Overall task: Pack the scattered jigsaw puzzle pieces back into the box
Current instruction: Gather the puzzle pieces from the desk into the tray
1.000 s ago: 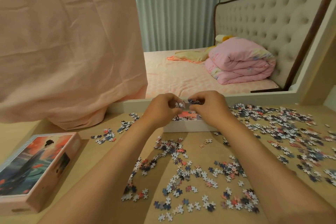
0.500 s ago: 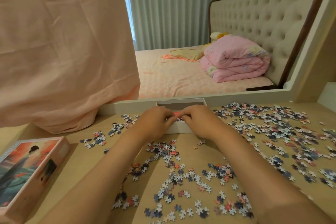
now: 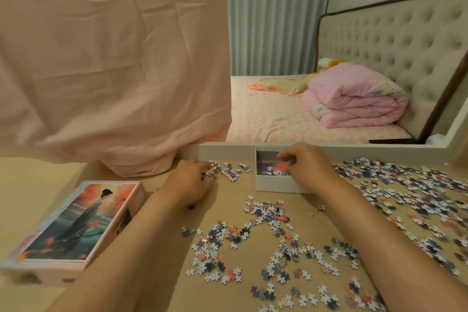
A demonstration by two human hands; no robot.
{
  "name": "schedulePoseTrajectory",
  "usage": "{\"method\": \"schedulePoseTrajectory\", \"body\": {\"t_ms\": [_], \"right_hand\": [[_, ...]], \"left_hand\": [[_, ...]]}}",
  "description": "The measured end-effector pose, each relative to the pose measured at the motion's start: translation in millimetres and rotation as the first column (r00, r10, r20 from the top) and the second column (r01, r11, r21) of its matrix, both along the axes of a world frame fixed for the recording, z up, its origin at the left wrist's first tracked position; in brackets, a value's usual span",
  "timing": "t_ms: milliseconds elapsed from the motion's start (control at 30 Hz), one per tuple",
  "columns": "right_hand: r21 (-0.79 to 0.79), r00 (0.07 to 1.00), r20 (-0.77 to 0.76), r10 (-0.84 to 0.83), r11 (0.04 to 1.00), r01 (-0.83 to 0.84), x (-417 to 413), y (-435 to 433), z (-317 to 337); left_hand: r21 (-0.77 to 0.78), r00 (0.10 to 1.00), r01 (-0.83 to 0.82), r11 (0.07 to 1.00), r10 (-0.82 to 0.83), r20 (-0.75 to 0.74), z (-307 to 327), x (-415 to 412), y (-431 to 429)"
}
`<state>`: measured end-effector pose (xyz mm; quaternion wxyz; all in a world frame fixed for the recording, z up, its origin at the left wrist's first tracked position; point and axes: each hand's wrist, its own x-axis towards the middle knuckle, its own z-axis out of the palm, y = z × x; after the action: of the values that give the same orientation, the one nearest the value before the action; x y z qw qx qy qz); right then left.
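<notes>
We find the left hand (image 3: 192,182) knuckles-up on the worktop (image 3: 228,202). Its fingers are curled down into the near edge of a small cluster of puzzle pieces (image 3: 228,171). That area is blurred, so we cannot tell whether it grips any.

The right hand (image 3: 304,167) hangs over the open box (image 3: 276,186), with bent fingers reaching inside above the few pieces lying at the bottom. We cannot tell whether it pinches anything. The box stands just right of the cluster, its back wall against a white ledge (image 3: 222,151).

Materials:
- The box is a shallow rectangular tray of white card, with a printed picture showing on its floor.
- The pieces are small, flat and lobed, in white, dark blue and coral.
- The worktop is smooth pale wood.

Loose pieces (image 3: 266,235) lie in a ragged band between the two forearms. A far denser spread (image 3: 405,190) covers the worktop to the right of the right arm.

The lid (image 3: 83,220) lies picture-up at near left, well apart from the box. It shows a figure in a long dress.

A creased pink cloth (image 3: 114,58) hangs behind the worktop at left. Beyond the ledge we see a bed (image 3: 266,119) with a folded pink quilt (image 3: 354,99), a tufted headboard (image 3: 392,40) and a pleated curtain (image 3: 273,15).
</notes>
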<state>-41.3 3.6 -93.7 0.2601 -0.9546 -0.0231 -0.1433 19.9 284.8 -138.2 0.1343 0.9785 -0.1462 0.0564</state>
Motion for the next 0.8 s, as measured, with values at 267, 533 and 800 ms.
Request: {"method": "schedulePoseTrajectory", "body": {"t_ms": [267, 533, 800], "right_hand": [[-0.183, 0.971, -0.110, 0.212, 0.956, -0.230, 24.0, 80.9, 13.6], [-0.500, 0.921, -0.372, 0.119, 0.810, -0.307, 67.9, 139.8, 1.7], [-0.549, 0.894, -0.447, 0.038, 0.777, -0.308, 87.1, 151.8, -25.1]], "left_hand": [[0.069, 0.962, 0.048, 0.996, -0.028, -0.272, -13.8, -0.4, -5.7], [0.036, 0.994, -0.076, 0.996, 0.079, -0.081, -13.2, -2.6, 20.7], [0.018, 0.985, -0.055, 0.998, 0.057, -0.166, -27.0, -8.8, 26.2]]}}
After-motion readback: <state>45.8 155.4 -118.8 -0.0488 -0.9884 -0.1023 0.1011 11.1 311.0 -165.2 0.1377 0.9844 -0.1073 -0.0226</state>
